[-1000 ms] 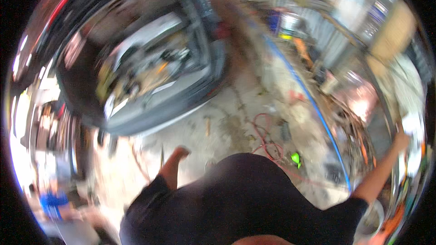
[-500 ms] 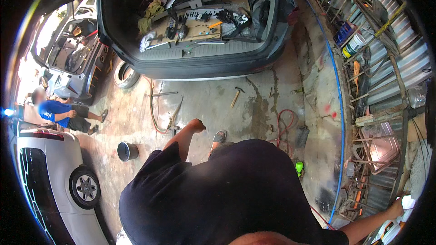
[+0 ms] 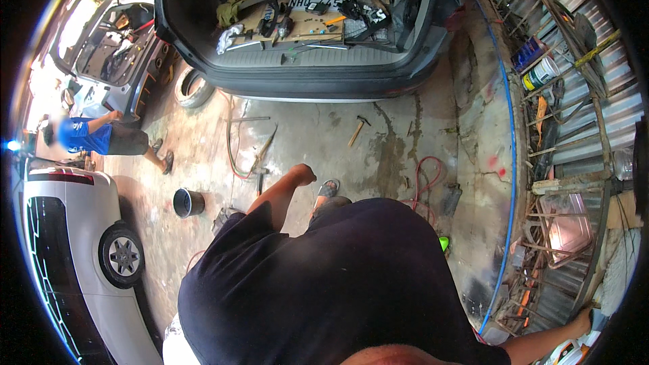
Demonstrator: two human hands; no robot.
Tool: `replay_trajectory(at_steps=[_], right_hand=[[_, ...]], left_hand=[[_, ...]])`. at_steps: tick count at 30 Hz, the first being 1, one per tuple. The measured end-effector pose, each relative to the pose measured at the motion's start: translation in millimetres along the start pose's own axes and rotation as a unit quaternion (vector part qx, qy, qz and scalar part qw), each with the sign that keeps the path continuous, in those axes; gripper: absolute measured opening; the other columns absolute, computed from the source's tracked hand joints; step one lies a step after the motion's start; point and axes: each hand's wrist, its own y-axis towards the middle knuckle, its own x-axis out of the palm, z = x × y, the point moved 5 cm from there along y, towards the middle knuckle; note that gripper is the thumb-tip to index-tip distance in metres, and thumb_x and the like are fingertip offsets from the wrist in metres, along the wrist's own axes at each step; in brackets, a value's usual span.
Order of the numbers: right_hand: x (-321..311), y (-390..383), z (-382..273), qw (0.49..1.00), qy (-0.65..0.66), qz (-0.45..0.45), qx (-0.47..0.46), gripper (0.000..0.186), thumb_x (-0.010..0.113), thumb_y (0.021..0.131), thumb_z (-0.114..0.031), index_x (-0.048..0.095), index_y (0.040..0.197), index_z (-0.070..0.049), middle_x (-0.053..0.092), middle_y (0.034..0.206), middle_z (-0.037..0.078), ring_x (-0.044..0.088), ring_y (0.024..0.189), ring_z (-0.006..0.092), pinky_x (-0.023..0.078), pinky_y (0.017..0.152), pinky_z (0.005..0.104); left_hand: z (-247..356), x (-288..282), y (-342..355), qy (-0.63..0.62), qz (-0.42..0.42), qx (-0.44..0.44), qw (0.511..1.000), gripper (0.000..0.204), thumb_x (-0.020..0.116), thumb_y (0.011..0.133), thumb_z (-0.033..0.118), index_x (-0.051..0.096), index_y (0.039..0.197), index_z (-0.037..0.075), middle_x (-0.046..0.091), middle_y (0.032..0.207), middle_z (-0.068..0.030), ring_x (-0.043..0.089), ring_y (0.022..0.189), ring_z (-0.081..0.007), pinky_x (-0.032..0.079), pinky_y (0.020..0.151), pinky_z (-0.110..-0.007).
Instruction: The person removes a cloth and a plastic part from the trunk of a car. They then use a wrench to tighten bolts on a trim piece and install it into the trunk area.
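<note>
My left hand [image 3: 305,174] hangs low over the concrete floor, its fingers curled in with nothing visible in them. Nearest to it are my sandalled foot [image 3: 328,188] and a small dark metal tool [image 3: 260,179] on the floor. A hammer [image 3: 358,130] with a wooden handle lies beyond that hand. Far out at the lower right, my right hand [image 3: 583,324] is closed against a pale grey-and-white object [image 3: 597,323]. Its fingertips are hidden, and the object's kind is unclear. White containers [image 3: 566,352] stand just below this hand.
Ahead is a car's open cargo area, with loose parts above its bumper [image 3: 318,86]. A blue hose [image 3: 512,162] runs along the cluttered right wall. To the left are a black bucket [image 3: 188,203], a tyre [image 3: 194,88], a white car [image 3: 101,257] and a person in blue [image 3: 91,136].
The view has shifted slightly. My right arm has lowered and drawn inward, with the pale object still at the hand. The person in blue has moved an arm and a leg.
</note>
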Motion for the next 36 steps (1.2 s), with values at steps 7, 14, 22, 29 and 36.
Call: replay_trajectory(at_steps=[7, 14, 22, 29, 36], right_hand=[[-46.3, -45.9, -5.7, 0.947, 0.0, 0.286, -0.144, 0.099, 0.067, 0.082, -0.077, 0.062, 0.121, 0.014, 0.072, 0.092, 0.024, 0.072, 0.082, 0.0419, 0.06, 0.076, 0.0525], [-95.0, -329.3, -113.4, 0.883, 0.255, 0.148, -0.365, 0.064, 0.067, 0.1, -0.034, 0.048, 0.139, 0.013, 0.058, 0.133, 0.031, 0.059, 0.121, 0.0453, 0.048, 0.103, 0.0511], [-38.5, -566.1, -169.1, 0.71, 0.419, -0.375, -0.424, 0.073, 0.072, 0.087, -0.007, 0.037, 0.151, 0.0, 0.046, 0.146, 0.027, 0.05, 0.133, 0.0456, 0.047, 0.107, 0.0481], [-51.0, -614.7, -193.5, 0.614, 0.412, -0.472, -0.48, 0.07, 0.075, 0.084, -0.006, 0.041, 0.146, 0.002, 0.048, 0.141, 0.025, 0.051, 0.13, 0.0439, 0.05, 0.105, 0.0468], [-14.4, -644.1, -191.5, 0.61, 0.332, -0.501, -0.516, 0.069, 0.076, 0.086, -0.015, 0.043, 0.144, 0.003, 0.048, 0.142, 0.028, 0.05, 0.13, 0.047, 0.046, 0.107, 0.0518]], left_hand=[[-17.6, 37.1, -1.5, -0.124, 0.01, -0.109, 0.986, 0.048, 0.067, 0.088, 0.047, 0.077, 0.109, 0.006, 0.073, 0.117, -0.0189, 0.068, 0.111, -0.0414, 0.054, 0.092, -0.048], [-27.6, 61.3, -4.5, -0.076, 0.104, -0.087, 0.988, 0.048, 0.066, 0.09, 0.05, 0.078, 0.111, 0.008, 0.074, 0.117, -0.0184, 0.069, 0.11, -0.0399, 0.051, 0.097, -0.052], [-2.3, 3.3, -44.2, -0.228, -0.023, -0.153, 0.961, 0.053, 0.063, 0.094, 0.054, 0.077, 0.114, 0.008, 0.075, 0.112, -0.0203, 0.069, 0.109, -0.0392, 0.054, 0.093, -0.049], [-16.5, 14.9, -56.6, -0.233, -0.023, -0.258, 0.937, 0.05, 0.065, 0.093, 0.05, 0.077, 0.115, 0.006, 0.074, 0.114, -0.0206, 0.072, 0.103, -0.0367, 0.056, 0.091, -0.045], [17.0, 59.3, -54.2, -0.251, -0.026, -0.181, 0.951, 0.046, 0.064, 0.092, 0.048, 0.078, 0.112, 0.009, 0.075, 0.113, -0.0173, 0.071, 0.101, -0.0385, 0.057, 0.087, -0.046]])
